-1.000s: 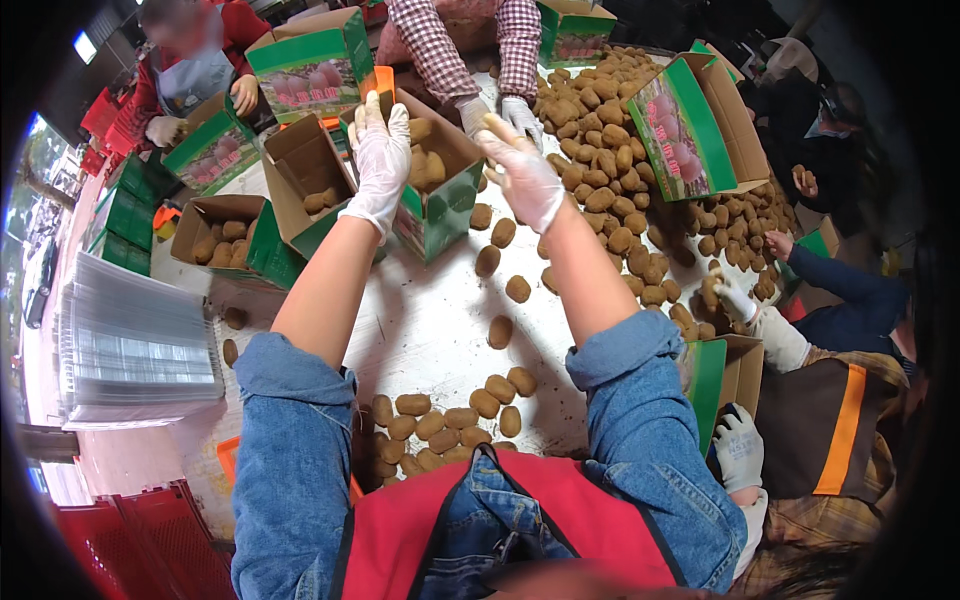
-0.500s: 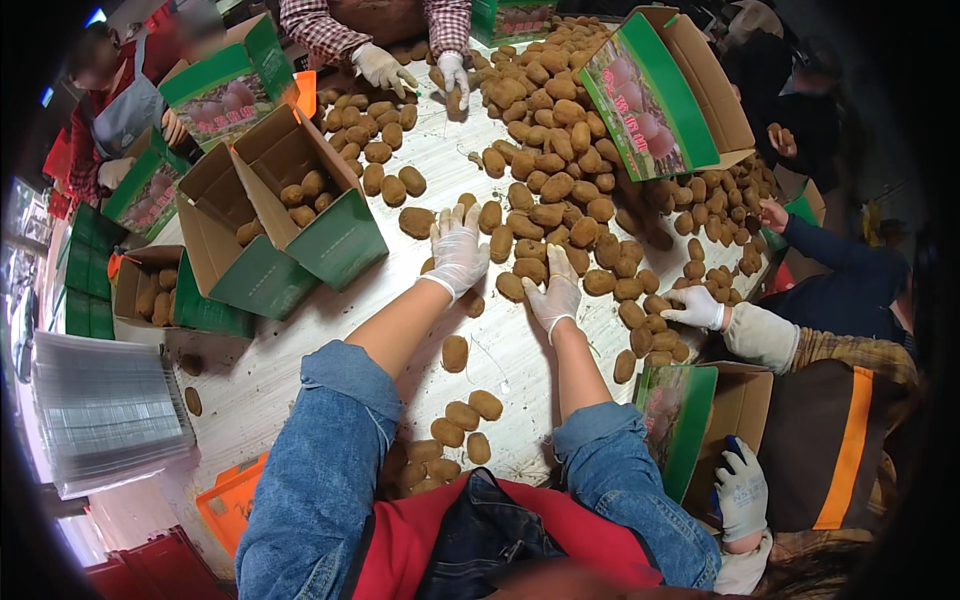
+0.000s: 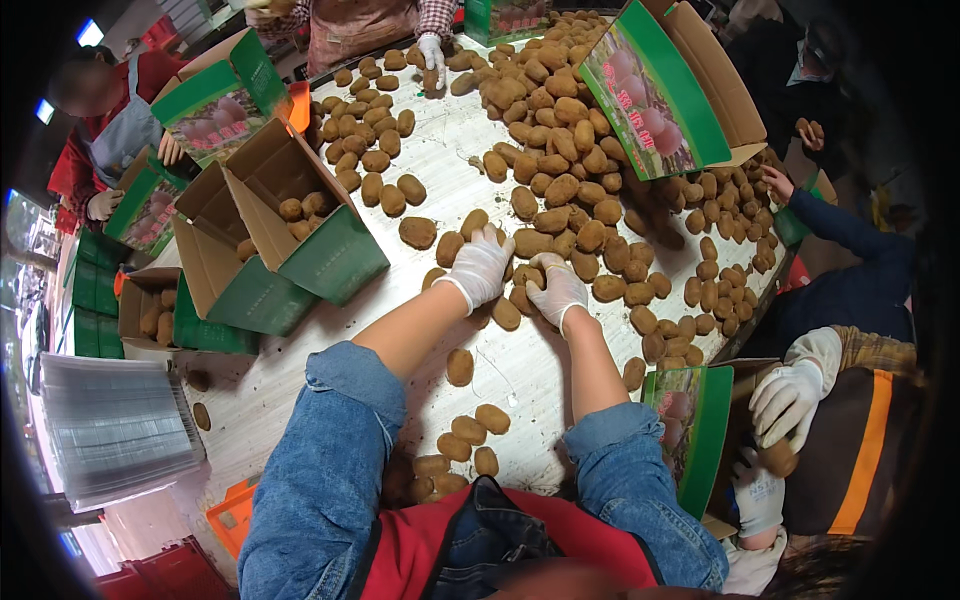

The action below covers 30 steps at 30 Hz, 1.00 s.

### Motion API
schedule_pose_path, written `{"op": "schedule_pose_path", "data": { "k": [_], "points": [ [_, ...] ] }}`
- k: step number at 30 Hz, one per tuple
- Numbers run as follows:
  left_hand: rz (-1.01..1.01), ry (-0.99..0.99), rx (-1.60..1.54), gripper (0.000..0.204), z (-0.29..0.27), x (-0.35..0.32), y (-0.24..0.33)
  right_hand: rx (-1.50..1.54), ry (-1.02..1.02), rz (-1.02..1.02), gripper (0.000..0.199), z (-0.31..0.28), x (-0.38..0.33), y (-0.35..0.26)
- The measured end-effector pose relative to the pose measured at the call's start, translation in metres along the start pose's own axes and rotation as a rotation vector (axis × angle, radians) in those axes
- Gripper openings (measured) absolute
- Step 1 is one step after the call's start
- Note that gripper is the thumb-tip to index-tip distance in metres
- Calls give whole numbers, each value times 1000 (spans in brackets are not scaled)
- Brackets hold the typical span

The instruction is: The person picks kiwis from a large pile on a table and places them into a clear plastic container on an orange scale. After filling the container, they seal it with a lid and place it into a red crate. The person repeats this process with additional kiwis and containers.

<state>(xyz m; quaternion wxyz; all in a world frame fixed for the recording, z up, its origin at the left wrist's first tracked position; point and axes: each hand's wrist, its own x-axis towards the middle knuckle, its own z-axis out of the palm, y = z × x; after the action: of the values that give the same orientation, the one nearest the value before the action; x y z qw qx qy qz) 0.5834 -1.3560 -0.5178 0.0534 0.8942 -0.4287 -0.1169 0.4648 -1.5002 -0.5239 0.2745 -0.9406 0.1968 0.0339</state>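
Hands in white gloves worked a heap of brown oval kiwifruit point(image 3: 560, 190) on the pale tabletop point(image 3: 520, 370).

Head view: the left hand point(image 3: 480, 265) lay palm-down, fingers curled over fruit at the heap's near edge; the right hand point(image 3: 556, 288) sat just beside it, fingers closed on another fruit. The heap spread ahead and to the right. An open green-and-brown cardboard box point(image 3: 300, 235) stood to the left, nearer the left hand.

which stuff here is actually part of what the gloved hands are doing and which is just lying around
In use:
- left hand and right hand, both on the brown fruit pile
- open green box, some fruit inside

Lying about:
- stack of clear trays
- orange crate
- loose fruit near the person's body
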Motion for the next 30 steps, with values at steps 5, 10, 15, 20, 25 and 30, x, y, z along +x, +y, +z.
{"op": "schedule_pose_path", "data": {
  "k": [5,10,15,20,25,30],
  "points": [
    [100,111,-281,22,12,-30,-2,2,-183,46,55,-4,-13,-1],
    [-257,389,-535,16,-22,-8,-46,155,-126,19,47,-17,-15,6],
    [-431,164,-63,37,-42,-5,-105,8,137,-120,43,-35,26,-10],
    [-457,-36,-103,57,-9,-20,-97,-367,65,-65,60,-7,43,-30],
    [-458,107,-400,57,1,-46,-99,-256,121,-94,53,6,20,-17],
    [-305,-22,-817,71,7,-62,-85,-169,43,-122,54,21,-8,-34]
  ]
}}
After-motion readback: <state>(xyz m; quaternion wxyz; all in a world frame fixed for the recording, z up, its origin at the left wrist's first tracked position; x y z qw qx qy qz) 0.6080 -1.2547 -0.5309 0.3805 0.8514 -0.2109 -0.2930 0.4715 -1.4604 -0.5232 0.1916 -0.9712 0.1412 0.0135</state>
